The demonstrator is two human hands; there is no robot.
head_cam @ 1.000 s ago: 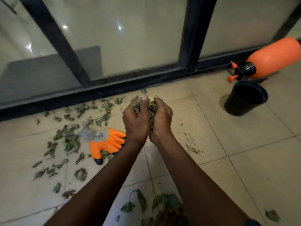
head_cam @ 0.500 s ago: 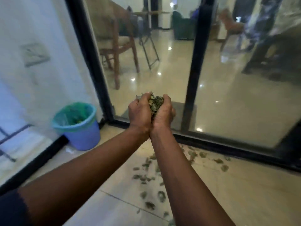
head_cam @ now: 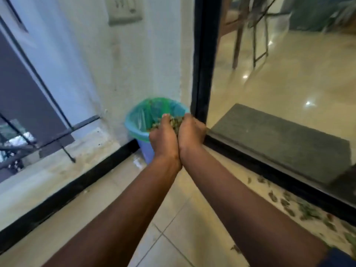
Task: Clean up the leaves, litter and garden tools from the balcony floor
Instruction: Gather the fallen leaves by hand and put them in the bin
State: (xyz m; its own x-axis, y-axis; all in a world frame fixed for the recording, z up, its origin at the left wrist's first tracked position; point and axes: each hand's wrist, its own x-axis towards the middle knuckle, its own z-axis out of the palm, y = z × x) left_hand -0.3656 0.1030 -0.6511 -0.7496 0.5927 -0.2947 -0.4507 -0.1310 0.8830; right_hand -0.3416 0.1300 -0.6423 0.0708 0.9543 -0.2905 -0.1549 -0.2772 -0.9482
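Release looks like the step in hand. The leaves (head_cam: 174, 123) are heaped in a two-handed grip. The left hand (head_cam: 163, 138) and the right hand (head_cam: 191, 134) are pressed together along their edges, with the fingers curled up round the pile. The grip is thus closed on the load as one cup, and nothing shows between the palms.

The blue bin (head_cam: 133, 128), with its green liner (head_cam: 146, 110), stands on the floor (head_cam: 173, 218) in the corner where the white wall (head_cam: 115, 64) meets the black door frame (head_cam: 200, 64). Its mouth faces up and lies ahead of the grip and below it. The fingertips overlap the near right part of the rim in the head view. From this one view I cannot tell whether the cup is already over the opening or just short of it.

The bin's centre sits a little left of the line where the hands meet. That puts the left hand on the bin's side, while the right hand is just beside the door frame. Neither hand reaches further forward than the other. I judge that the load needs to go slightly forward and left before the hands part, or the right-hand share may fall outside the rim, by the frame.

Loose leaves (head_cam: 308, 211) lie on the floor along the door track, to the right and well apart from the bin.
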